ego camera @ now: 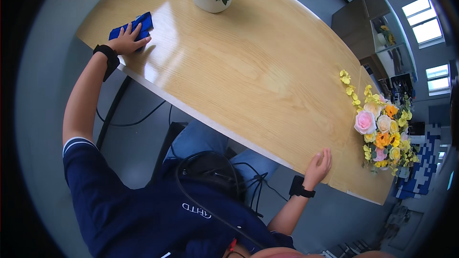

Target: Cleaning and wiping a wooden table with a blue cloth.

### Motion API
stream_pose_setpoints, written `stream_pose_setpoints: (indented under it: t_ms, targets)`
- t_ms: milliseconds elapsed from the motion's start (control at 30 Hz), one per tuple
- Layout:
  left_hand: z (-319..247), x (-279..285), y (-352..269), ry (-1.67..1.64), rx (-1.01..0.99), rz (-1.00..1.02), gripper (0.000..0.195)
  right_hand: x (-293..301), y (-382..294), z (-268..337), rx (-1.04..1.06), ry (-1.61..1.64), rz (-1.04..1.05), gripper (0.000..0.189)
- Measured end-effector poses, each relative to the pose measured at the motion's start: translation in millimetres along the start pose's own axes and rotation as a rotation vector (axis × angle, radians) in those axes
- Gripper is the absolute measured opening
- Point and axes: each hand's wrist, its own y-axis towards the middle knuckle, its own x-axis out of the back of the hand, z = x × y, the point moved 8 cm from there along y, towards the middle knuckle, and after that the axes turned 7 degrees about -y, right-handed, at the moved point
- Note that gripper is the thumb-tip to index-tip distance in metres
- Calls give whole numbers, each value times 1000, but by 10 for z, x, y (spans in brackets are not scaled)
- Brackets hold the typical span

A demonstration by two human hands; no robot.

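Note:
My left hand [128, 40] holds a folded blue cloth [146, 22] down against the tabletop with its fingers spread over it. The cloth lies near the left end of the wooden table [229, 61], and part of it is hidden under the palm. By the table's near edge on the right, my right hand [319, 166] rests on its side. Its fingers are extended and lightly bent, the thumb stands a little apart, and nothing is in it. Black bands with small devices are strapped around both wrists.
Daisies in a white pot [212, 3] stand at the far edge. A bouquet of artificial roses and sunflowers [383, 132] stands on the right, with a yellow spray [349, 87] reaching over the table. Black cables [251, 177] lie across my lap. A cabinet [362, 18] stands beyond.

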Motion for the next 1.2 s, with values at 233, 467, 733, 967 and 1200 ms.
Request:
stream_pose_setpoints:
  t_ms: [233, 467, 733, 967, 1200]
  targets:
    - [239, -40, 297, 61, 127, -104, 74, -20, -13, -31, -10, -9, 13, 27]
    - [-156, 13, 200, 307, -5, 3, 48, 1, -23, -42, -24, 3, 4, 27]
    - [-1647, -33, -332, 177, -287, 0, 88, 11, -27, -34, -5, -33, -42, 28]
    - [-3338, -225, -907, 295, -691, 28, 101, 66, -17, -8, -25, -62, -55, 26]
    - [-4478, -560, -1666, 351, -1079, 46, 101, 108, 4, -25, -61, 16, -65, 25]
